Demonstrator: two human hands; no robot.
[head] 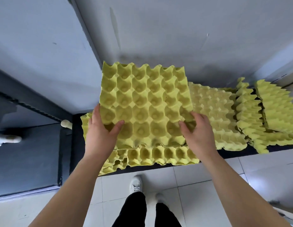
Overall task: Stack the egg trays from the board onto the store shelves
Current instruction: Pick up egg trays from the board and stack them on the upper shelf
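1. Presently, one tray [145,104]: yellow-green moulded pulp, cups facing up in a grid, scalloped edges, a few dents in the cup walls. I see it over the left end of the board [77,136], in front of the wall [175,30], set askew to the pile [159,156] under it.
2. Left hand [100,133]: clamped on the tray's near left corner, thumb pressed into a cup on top, fingers along the left edge.
3. Right hand [198,133]: clamped on the near right corner, thumb and fingers curled over the rim. The two hands are well apart, one at each corner.
4. Pile: same colour; only its near row of cups and a crumpled left corner show past the tray.
5. Middle trays [216,115]: paler in the light, just beside the held tray to its right, lying flat.
6. Right pile [276,112]: several trays fanned and tilted, cut off by the frame's right edge.
7. Hard to make out: I cannot tell whether the tray is clear of the pile or resting on it. The fingertips under the tray are hidden. The count of trays in any pile is not readable.
8. Rack [36,105]: dark metal frame to the left, blurred, with a pale peg [65,124] at its near corner, close to the board's left edge.
9. Floor [208,185]: pale tiles meet the board's near edge; one white shoe [136,184] stands just short of it.
10. Room: the tray's far edge is near the wall; bare wall rises above it.
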